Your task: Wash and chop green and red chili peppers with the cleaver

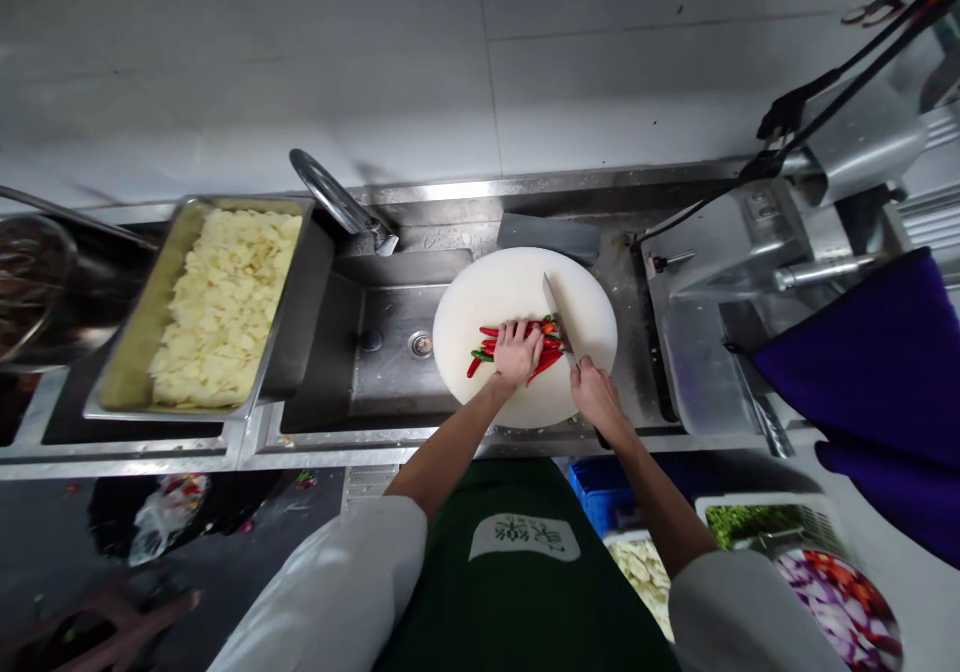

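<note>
A bunch of red chili peppers (553,343), with a green one among them, lies on the round white cutting board (480,297). My left hand (519,351) presses down on the bunch, fingers bent over it and holding it against the board. A kitchen knife (558,312) is in my right hand (596,393), which is wrapped around its handle. The blade points away from me and sits at the right end of the peppers, by their stems. How far the edge has gone into them is hard to see.
The board overlaps a steel sink (397,332) with a faucet (334,192). A deep metal pan of sliced potatoes (225,302) stands left. A slicing machine (750,222) and a purple cloth (862,372) are right. Below right is a bowl of chopped onion (840,597).
</note>
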A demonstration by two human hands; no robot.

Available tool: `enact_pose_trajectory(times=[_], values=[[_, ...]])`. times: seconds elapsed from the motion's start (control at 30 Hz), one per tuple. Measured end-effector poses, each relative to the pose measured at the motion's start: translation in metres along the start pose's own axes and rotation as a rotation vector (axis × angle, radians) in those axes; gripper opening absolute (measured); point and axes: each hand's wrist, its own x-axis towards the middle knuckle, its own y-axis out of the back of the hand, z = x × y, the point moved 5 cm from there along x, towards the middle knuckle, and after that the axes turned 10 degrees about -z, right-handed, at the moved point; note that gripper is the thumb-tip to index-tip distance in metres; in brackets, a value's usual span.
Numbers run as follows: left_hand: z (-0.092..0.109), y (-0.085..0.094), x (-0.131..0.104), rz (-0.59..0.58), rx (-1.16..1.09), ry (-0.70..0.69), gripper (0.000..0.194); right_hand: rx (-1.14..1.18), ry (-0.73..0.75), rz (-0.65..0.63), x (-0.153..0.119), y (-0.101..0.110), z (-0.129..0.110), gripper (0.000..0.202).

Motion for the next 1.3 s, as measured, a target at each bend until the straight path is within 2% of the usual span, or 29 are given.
enact_pose_trajectory(times=[0.3, 0.6, 0.67, 0.77, 0.8, 0.97, 1.1, 1.2, 1.3], values=[[0.006, 0.001, 0.005, -0.027, 0.011, -0.034, 0.039, -0.075, 0.03, -0.002, 0.011, -0.008, -0.006, 0.034], [0.006, 0.01, 0.002, -0.081, 0.021, -0.026, 0.048, -0.031, 0.016, -0.023, 0.011, -0.007, -0.007, 0.031], [0.006, 0.011, -0.004, -0.1, 0.039, -0.042, 0.059, -0.015, 0.012, -0.028, 0.011, -0.008, -0.008, 0.03], [0.005, 0.008, -0.013, -0.163, 0.095, -0.091, 0.09, -0.006, 0.019, -0.022, 0.011, -0.008, -0.006, 0.029], [0.004, 0.006, -0.015, -0.182, 0.119, -0.101, 0.093, -0.004, 0.022, -0.02, 0.011, -0.007, -0.004, 0.03], [0.002, -0.003, -0.016, -0.184, 0.213, -0.122, 0.082, -0.009, 0.023, -0.023, 0.008, -0.004, 0.006, 0.032], [0.001, -0.007, -0.013, -0.159, 0.224, -0.118, 0.083, -0.072, 0.057, -0.033, 0.004, -0.012, -0.002, 0.032], [0.002, -0.007, -0.011, -0.084, 0.189, -0.101, 0.077, -0.111, 0.059, -0.045, 0.002, -0.015, -0.011, 0.032], [0.003, -0.005, -0.008, 0.037, 0.111, -0.04, 0.059, -0.126, 0.05, -0.064, 0.001, -0.015, -0.014, 0.034]])
